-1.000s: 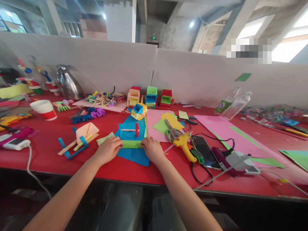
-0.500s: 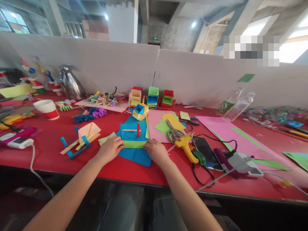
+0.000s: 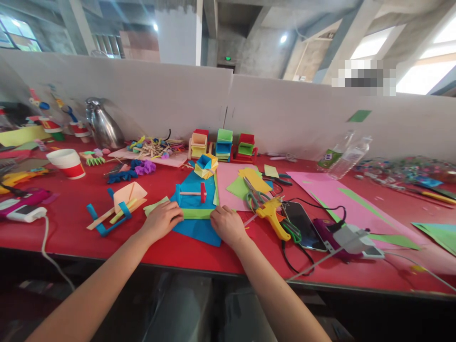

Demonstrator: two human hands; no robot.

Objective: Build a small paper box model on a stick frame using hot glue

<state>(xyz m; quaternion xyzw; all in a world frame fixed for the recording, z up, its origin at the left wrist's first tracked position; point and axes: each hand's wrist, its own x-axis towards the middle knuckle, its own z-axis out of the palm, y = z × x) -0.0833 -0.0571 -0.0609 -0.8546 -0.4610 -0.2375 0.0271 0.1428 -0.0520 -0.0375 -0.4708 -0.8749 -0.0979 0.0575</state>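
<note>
A folded light green paper strip lies crosswise over a blue sheet of paper. My left hand has its fingers closed on the strip's left end, and my right hand presses and grips the right end. Just beyond the strip stands a small blue and red paper piece joined by a wooden stick. Left of my left hand sits a model of wooden sticks, blue strips and a peach paper box. My fingertips partly hide the strip's ends.
A yellow glue gun, scissors and a phone lie right of my right hand. Folded paper boxes stand at the back. A paper cup and a steel jug are at the left, plastic bottles at the right.
The whole view has shifted slightly. Both hands keep their hold on the green strip, with hardly any movement against the table.
</note>
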